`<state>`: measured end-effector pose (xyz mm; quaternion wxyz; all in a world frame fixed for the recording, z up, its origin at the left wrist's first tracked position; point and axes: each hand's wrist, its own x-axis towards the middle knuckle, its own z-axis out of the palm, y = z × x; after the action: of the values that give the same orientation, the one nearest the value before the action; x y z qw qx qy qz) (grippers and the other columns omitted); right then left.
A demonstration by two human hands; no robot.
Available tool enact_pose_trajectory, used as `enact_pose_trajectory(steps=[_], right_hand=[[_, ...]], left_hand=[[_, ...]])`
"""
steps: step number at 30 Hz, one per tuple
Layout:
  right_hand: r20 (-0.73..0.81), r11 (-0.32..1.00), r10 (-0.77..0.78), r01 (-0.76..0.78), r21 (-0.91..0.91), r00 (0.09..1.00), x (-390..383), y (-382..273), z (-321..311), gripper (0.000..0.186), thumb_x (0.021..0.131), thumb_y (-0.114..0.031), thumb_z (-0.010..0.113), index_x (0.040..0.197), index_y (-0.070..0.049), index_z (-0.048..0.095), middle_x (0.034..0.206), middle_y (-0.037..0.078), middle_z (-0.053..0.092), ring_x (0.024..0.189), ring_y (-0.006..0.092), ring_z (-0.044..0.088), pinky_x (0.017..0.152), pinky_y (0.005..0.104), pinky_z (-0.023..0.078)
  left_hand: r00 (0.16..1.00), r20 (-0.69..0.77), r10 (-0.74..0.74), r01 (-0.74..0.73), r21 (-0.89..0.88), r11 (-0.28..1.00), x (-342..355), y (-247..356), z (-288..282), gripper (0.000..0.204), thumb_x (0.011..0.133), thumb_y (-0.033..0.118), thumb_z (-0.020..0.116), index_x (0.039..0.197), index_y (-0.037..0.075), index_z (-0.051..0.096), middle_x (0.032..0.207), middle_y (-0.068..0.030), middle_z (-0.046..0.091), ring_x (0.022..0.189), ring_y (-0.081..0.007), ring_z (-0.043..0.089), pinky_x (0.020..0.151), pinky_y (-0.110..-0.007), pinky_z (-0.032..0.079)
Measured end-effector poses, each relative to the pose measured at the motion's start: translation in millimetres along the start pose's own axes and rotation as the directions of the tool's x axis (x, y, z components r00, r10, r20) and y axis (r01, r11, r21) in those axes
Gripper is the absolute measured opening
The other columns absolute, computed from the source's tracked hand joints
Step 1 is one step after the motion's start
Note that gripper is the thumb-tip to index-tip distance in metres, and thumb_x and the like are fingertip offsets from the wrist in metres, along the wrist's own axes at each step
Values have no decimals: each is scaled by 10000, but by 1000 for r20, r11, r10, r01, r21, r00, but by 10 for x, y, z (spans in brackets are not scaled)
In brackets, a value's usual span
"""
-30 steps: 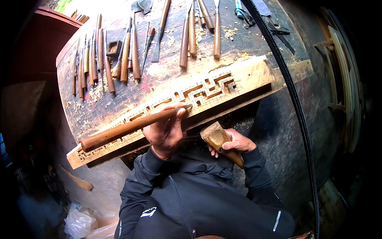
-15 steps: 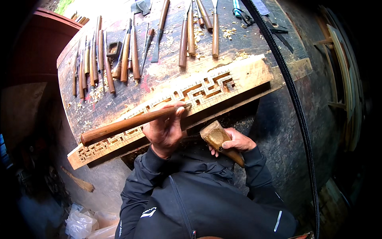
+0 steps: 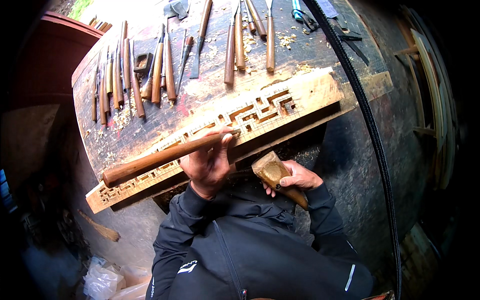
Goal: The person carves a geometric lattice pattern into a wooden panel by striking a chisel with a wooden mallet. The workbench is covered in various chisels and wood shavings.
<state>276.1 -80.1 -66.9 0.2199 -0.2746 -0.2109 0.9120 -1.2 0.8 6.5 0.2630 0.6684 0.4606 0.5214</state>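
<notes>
Left hand is wrapped tight around a long wooden-handled chisel. The handle runs out past the knuckles toward the person's left, and the tip sits just beyond the fingertips, touching the carved wooden strip.

Right hand is closed on the handle of a wooden mallet. The mallet head pokes up above the fingers, held low near the body and apart from the chisel. It is not striking.

The strip lies slanted across the worn workbench, directly under the left fingers.

Progress, judged from the cuts:
- The fretwork to the right of the chisel tip looks deeply cut and open.
- The far left end also shows cut-through keys.
- The middle stretch near the fingers looks shallower, so it is probably only partly cleared and the chisel is working there.

Beyond the fingers, a row of spare chisels lies on the bench with wood chips scattered around. A black belt runs down the right side.
</notes>
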Motion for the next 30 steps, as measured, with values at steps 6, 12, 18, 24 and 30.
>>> enact_pose_trajectory(steps=[6, 12, 18, 24, 30], right_hand=[[-5, 1000, -12, 12, -2, 1000, -12, -11, 22, 768, 892, -330, 890, 1454, 69, 552, 1191, 182, 737, 1014, 277, 765, 889, 414, 645], [-114, 999, -34, 34, -3, 993, -174, -195, 171, 825, 829, -359, 915, 1442, 71, 569, 1161, 177, 749, 903, 236, 773, 721, 343, 638], [-286, 740, -503, 235, -630, 815, -646, -1283, 556, 711, 750, -256, 950, 1340, 48, 693, 1105, 144, 792, 925, 220, 783, 841, 372, 645], [346, -389, -799, 16, -921, 491, -523, -2422, 1118, 639, 909, -275, 880, 1444, -22, 639, 1204, 194, 785, 1050, 306, 798, 926, 444, 665], [561, -618, -734, -37, -785, 383, -246, -2801, 1657, 634, 869, -142, 917, 1445, -53, 670, 1250, 171, 796, 1121, 302, 799, 964, 405, 655]], left_hand=[[1000, -6, 17, -17, 36, 999, 12, 37, -1, 217, 1011, -92, 720, 1209, -59, 634, 1093, -178, 798, 993, -210, 773, 929, -348, 616], [996, -64, 55, -54, 20, 998, 48, -41, 45, 248, 959, -42, 798, 1175, -13, 680, 992, -140, 817, 815, -235, 794, 740, -332, 618], [989, 66, 130, -140, 181, 973, 281, 150, 21, 216, 976, 31, 798, 1155, 29, 677, 831, -136, 735, 668, -311, 726, 615, -385, 553], [964, 188, 190, -239, 288, 927, 368, 232, 13, 188, 984, 45, 779, 1126, 24, 658, 725, -148, 630, 601, -335, 658, 572, -445, 507], [960, 191, 207, -252, 257, 933, 422, 280, 36, 186, 975, 28, 769, 1122, 20, 654, 728, -157, 630, 624, -336, 664, 598, -437, 527]])
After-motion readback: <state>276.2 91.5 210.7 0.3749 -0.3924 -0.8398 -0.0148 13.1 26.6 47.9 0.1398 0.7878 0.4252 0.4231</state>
